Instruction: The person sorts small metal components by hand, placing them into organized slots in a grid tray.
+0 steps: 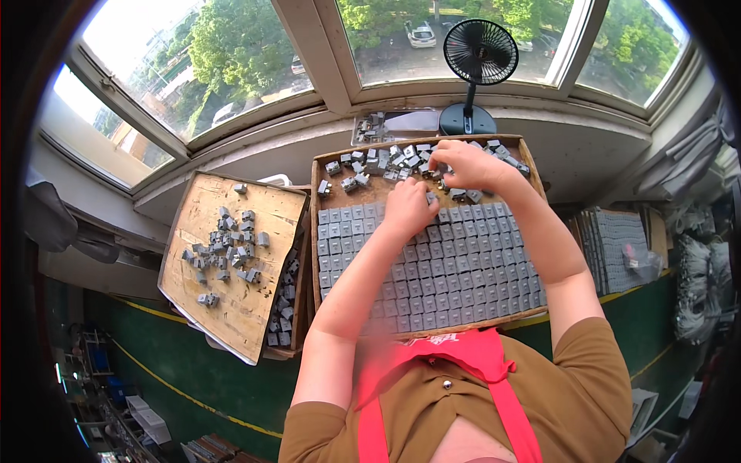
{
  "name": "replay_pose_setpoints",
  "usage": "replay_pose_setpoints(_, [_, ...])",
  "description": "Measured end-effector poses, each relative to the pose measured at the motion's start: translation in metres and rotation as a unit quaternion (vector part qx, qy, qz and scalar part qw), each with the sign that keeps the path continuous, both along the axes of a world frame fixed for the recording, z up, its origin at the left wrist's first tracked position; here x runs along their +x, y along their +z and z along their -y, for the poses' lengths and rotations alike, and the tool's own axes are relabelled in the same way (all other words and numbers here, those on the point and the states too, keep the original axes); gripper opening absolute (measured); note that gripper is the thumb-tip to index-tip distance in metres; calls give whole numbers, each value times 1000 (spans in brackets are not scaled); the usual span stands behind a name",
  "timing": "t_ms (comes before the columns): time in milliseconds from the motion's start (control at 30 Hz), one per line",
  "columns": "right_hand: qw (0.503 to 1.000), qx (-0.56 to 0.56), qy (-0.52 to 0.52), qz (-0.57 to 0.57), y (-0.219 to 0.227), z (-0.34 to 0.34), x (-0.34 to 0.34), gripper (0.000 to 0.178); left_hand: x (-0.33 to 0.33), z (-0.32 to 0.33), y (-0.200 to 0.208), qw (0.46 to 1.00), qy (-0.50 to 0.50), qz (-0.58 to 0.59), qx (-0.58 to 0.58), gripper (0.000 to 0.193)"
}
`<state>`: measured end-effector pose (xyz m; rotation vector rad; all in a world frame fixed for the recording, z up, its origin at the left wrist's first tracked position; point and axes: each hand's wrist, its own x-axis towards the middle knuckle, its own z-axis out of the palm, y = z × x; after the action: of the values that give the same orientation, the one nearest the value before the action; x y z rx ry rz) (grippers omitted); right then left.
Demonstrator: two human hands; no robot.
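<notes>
A shallow wooden tray stands before me, its near part filled with tight rows of small grey block-shaped parts. Loose grey parts lie scattered along its far side. My left hand is closed at the far edge of the rows, with a small grey block at its fingertips. Over the loose parts, my right hand is bent into a pinch. Its fingertips are among the loose pieces, and what they hold is too small and hidden to make out.
On the left, a tilted wooden board carries several loose grey parts, above a box of more. A clear plastic container and a black fan stand by the window. More filled trays lie at right.
</notes>
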<state>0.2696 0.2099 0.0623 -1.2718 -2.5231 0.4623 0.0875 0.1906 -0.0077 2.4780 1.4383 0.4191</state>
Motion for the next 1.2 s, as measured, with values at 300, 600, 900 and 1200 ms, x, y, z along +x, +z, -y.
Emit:
replay_pose_setpoints(300, [980,48,-181,72,-37,18,6,24,-11,-8,3,996,-54,63,-14,34])
replay_pose_setpoints(600, [990,57,-129,9,-52,21,5,15,5,-1,8,999,42,-27,-10,33])
replay_pose_setpoints(900, [998,16,-47,26,-43,35,35,19,9,-7,-9,986,-96,117,70,26])
replay_pose_setpoints(1200, [990,134,-35,0,-54,39,38,16,23,-11,-9,991,-118,57,14,26])
